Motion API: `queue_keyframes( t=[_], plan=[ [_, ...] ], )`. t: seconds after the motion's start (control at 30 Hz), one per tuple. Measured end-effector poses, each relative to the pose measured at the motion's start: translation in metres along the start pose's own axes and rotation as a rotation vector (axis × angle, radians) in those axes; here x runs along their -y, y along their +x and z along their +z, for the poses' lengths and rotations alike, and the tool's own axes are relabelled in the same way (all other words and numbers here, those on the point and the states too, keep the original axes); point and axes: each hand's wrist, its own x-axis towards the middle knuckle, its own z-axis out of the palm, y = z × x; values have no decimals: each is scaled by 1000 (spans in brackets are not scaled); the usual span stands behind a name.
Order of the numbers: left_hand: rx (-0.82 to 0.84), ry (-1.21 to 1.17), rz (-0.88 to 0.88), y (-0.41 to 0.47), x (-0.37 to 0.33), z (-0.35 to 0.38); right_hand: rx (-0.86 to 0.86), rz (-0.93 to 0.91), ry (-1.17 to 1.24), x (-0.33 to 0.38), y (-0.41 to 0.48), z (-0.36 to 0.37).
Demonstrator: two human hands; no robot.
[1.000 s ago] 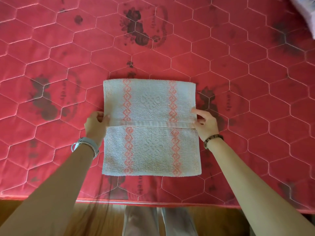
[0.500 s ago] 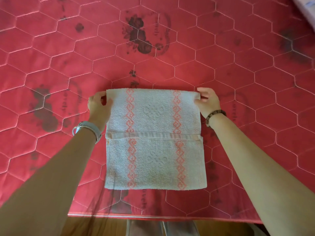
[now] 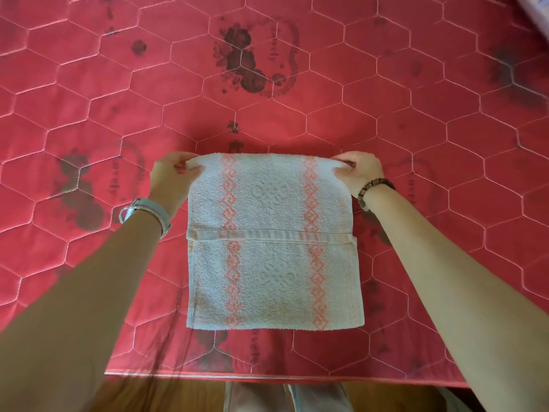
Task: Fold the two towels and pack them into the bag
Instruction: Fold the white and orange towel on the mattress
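Nearest, we see a strip of wooden floor (image 3: pixel 163 394) and pale trouser legs (image 3: pixel 285 396) below the piped edge of a red quilted mattress (image 3: pixel 445 114). Its cover is stitched in hexagons and printed with dark roses. On it lies the towel (image 3: pixel 273 203), a folded terry rectangle, whitish, with two woven salmon diamond bands and a flat hem band (image 3: pixel 267 234) crossing its middle. At its far edge our left hand (image 3: pixel 170 179), a watch (image 3: pixel 145 211) on the wrist, and our right hand (image 3: pixel 359 173), wearing a wooden bead bracelet (image 3: pixel 374 190), each have a grip pinching one far corner, where the cloth puckers. Beyond, a pale object (image 3: pixel 537 13) shows at the far right, too cropped to identify.
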Motion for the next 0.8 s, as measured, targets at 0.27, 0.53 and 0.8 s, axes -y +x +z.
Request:
queue_keyframes(
  t=[0.27, 0.53, 0.8],
  plan=[
    [23, 71, 85, -50, -6, -30, -8, -18, 128, -10, -57, -24],
    [93, -131, 17, -138, 16, -54, 5, -59, 311, -30, -156, -28],
    [114, -144, -142, -219, 72, -43, 5, 123, 452, -70, -228, -1]
  ],
)
